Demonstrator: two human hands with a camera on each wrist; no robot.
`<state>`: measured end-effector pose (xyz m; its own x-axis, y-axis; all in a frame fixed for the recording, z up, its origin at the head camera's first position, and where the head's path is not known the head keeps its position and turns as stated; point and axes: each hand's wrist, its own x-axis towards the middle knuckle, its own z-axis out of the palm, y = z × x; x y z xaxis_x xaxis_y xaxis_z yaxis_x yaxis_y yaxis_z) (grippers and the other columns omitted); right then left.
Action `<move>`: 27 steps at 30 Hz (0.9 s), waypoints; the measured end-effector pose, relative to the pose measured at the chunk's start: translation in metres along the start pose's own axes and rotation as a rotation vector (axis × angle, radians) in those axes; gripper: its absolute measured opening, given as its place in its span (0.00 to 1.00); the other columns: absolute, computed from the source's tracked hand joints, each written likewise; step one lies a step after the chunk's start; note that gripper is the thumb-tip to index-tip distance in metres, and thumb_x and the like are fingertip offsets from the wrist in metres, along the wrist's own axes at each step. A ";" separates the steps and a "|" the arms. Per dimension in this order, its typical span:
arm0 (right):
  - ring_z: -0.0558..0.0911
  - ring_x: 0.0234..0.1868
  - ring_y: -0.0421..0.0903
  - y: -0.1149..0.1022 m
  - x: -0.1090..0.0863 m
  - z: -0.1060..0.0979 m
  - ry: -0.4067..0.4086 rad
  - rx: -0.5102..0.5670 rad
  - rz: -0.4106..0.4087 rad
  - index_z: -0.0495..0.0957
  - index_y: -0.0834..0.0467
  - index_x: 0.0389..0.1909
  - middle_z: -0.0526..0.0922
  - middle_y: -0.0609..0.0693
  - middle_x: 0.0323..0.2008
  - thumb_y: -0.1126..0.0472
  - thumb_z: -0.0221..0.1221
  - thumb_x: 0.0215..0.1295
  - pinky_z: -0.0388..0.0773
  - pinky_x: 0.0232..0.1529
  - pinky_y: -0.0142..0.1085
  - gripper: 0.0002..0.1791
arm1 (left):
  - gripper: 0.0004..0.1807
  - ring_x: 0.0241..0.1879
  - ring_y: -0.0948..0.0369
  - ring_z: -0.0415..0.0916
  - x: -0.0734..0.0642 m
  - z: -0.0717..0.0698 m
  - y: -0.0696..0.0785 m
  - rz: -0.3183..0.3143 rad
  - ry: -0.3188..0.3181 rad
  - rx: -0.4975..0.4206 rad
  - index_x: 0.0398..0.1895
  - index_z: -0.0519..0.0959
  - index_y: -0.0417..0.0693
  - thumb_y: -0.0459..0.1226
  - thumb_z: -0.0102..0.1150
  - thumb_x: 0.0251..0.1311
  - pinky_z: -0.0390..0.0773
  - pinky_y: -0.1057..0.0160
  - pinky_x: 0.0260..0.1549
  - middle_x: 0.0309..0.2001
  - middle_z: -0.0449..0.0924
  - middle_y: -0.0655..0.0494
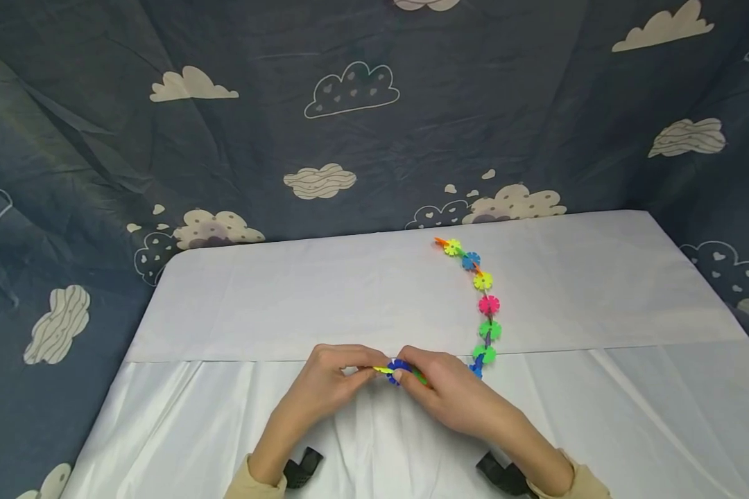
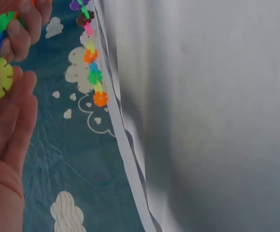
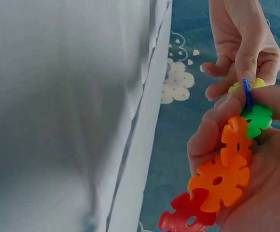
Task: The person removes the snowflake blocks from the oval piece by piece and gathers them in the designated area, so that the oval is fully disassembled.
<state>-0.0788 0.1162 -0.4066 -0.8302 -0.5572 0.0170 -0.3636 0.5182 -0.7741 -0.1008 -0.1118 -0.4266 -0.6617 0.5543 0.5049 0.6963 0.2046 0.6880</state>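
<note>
A yellow snowflake disc (image 2: 5,77) with a notched rim is pinched between the thumb and fingers of my left hand (image 1: 333,378). It joins a dark blue disc (image 1: 394,372), which my right hand (image 1: 458,395) pinches by its edge. A green disc (image 3: 258,120), two orange discs (image 3: 219,181) and a red disc (image 3: 188,211) follow in a chain along my right palm. On the white-covered table beyond, a line of linked discs (image 1: 489,305) in several colours curves toward the back. Its near end passes behind my right hand, where the link is hidden.
The white cloth (image 1: 274,298) covers the table, with a seam across it and folds at the front. A dark curtain (image 1: 349,138) with cloud prints hangs behind and at the sides. Black devices (image 1: 302,468) sit at both wrists.
</note>
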 end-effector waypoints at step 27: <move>0.70 0.24 0.36 0.001 0.004 -0.001 0.052 -0.068 0.069 0.75 0.49 0.36 0.72 0.38 0.24 0.57 0.54 0.74 0.71 0.26 0.32 0.04 | 0.06 0.35 0.66 0.73 -0.002 -0.016 -0.004 -0.400 0.029 0.143 0.38 0.85 0.50 0.33 0.59 0.68 0.76 0.66 0.30 0.40 0.78 0.66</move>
<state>-0.0830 0.1149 -0.4064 -0.8743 -0.4853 -0.0009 -0.3310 0.5978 -0.7301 -0.1069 -0.1266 -0.4223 -0.8938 0.3858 0.2287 0.4130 0.5096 0.7548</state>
